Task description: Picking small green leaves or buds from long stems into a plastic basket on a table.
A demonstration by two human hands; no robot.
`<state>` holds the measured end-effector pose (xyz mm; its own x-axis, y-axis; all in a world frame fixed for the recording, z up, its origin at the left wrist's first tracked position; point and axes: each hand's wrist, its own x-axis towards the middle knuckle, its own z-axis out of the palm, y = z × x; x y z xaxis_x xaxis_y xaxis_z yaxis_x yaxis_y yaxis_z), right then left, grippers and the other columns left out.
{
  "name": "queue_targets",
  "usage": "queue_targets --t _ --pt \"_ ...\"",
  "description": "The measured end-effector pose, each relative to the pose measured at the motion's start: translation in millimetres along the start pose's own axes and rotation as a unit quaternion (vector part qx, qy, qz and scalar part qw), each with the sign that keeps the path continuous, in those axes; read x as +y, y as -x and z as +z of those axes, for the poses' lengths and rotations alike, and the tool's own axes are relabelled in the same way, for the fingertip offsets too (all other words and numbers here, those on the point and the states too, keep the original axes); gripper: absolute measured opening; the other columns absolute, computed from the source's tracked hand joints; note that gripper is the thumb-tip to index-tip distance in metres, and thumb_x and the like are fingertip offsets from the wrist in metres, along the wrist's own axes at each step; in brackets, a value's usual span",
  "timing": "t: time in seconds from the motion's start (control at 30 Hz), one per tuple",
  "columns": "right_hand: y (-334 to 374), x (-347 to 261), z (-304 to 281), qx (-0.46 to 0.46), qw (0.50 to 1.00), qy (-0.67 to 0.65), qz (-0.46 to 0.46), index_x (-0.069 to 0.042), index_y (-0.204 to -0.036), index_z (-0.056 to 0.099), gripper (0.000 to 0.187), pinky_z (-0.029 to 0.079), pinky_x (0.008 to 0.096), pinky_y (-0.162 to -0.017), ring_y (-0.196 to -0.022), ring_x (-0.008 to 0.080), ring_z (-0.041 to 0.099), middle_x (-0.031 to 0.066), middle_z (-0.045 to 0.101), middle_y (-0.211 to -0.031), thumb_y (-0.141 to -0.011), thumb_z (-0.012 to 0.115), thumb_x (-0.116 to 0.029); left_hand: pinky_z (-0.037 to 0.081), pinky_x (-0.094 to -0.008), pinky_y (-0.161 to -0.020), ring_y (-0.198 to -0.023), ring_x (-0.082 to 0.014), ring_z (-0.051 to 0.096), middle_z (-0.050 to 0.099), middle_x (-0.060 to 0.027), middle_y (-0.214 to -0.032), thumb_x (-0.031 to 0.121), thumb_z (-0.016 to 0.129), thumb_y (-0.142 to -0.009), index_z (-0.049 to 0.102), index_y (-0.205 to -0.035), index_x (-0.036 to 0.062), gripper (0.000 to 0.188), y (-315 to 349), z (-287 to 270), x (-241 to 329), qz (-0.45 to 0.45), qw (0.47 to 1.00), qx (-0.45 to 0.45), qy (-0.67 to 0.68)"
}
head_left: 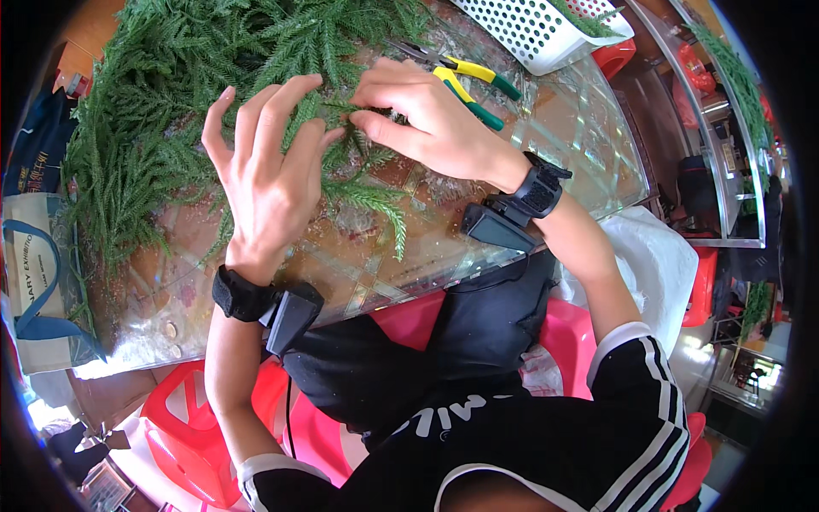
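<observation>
My right hand point(431, 124) pinches the stem of a green artificial pine sprig point(363, 198) between thumb and forefinger, its other fingers curled. Close beside it, my left hand point(277, 171) has thumb and forefinger drawn together at the same sprig, while its other fingers fan out over the greenery. Fingers partly cover the joined spot, so its detail is hidden. The sprig's needled tips hang toward the table's near edge. Just beyond my right hand lie pliers point(467, 78) with yellow and green handles. A large heap of pine sprigs point(153, 111) spreads at the left and far side.
The glass-topped table point(563, 145) carries scattered needle bits. A white perforated basket point(529, 34) with greenery stands at the far right. At the left edge hangs a cloth bag point(43, 273) with blue handles. A red plastic stool point(183, 435) is at lower left.
</observation>
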<state>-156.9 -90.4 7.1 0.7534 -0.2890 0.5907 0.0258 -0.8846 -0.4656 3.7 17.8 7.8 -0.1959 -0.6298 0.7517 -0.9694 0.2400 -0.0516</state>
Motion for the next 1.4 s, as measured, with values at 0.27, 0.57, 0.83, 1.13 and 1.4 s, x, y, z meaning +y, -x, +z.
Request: queue_targets --t 0.27,0.57,0.83,1.13,1.4 --pt "-1.4 -8.0 -5.1 -0.054 0.972 -0.173 0.148 0.003 -0.085 0.057 0.022 0.036 0.0298 -0.066 -0.075 0.0152 0.049 0.005 0.053 -0.077 -0.091 0.053 -0.018 0.028 -0.0436 -0.099 -0.097 -0.0168 0.056 0.058 0.0001 -0.11 0.016 0.072 -0.068 0.061 -0.076 0.0093 0.016 -0.6 0.9 -4.8 0.017 1.0 0.021 -0.007" --pt "2.6 -15.4 -1.6 -0.036 0.854 -0.441 0.274 0.006 -0.089 0.058 0.025 0.041 0.0256 -0.073 -0.08 0.0083 0.051 0.0016 0.059 -0.083 -0.092 0.053 -0.019 0.032 -0.0424 -0.096 -0.09 -0.0173 0.059 0.061 0.0007 -0.102 0.018 0.074 -0.066 0.062 -0.081 0.0102 0.021 2.1 0.3 -5.8 0.044 0.998 0.05 0.021" --pt "0.9 -16.0 -2.5 -0.041 0.922 -0.306 0.234 0.006 -0.092 0.058 0.025 0.041 0.0244 -0.072 -0.079 0.0078 0.051 0.0016 0.059 -0.081 -0.092 0.052 -0.019 0.033 -0.0427 -0.096 -0.087 -0.0145 0.058 0.062 0.0022 -0.1 0.018 0.074 -0.064 0.066 -0.093 0.0148 0.03 1.7 -0.2 -2.3 0.075 0.993 0.071 0.055" --pt "-0.9 -12.5 -8.1 -0.03 0.898 -0.365 0.245 0.005 -0.098 0.059 0.026 0.039 0.0209 -0.069 -0.079 0.0033 0.048 -0.001 0.057 -0.081 -0.091 0.054 -0.021 0.033 -0.0422 -0.095 -0.078 -0.0141 0.058 0.064 0.0032 -0.095 0.012 0.069 -0.064 0.068 -0.093 0.0155 0.029 -0.1 -7.4 -1.9 0.108 0.991 0.063 0.039" --pt "-2.7 -1.6 -17.1 -0.122 0.948 -0.214 0.203 0.002 -0.09 0.061 0.018 0.038 0.021 -0.065 -0.073 0.0025 0.044 -0.0025 0.055 -0.076 -0.086 0.062 -0.015 0.035 -0.0441 -0.094 -0.075 -0.0143 0.058 0.064 0.0013 -0.095 0.011 0.066 -0.061 0.068 -0.093 0.0115 0.032 1.9 -6.9 -8.7 0.097 0.991 0.056 0.067"
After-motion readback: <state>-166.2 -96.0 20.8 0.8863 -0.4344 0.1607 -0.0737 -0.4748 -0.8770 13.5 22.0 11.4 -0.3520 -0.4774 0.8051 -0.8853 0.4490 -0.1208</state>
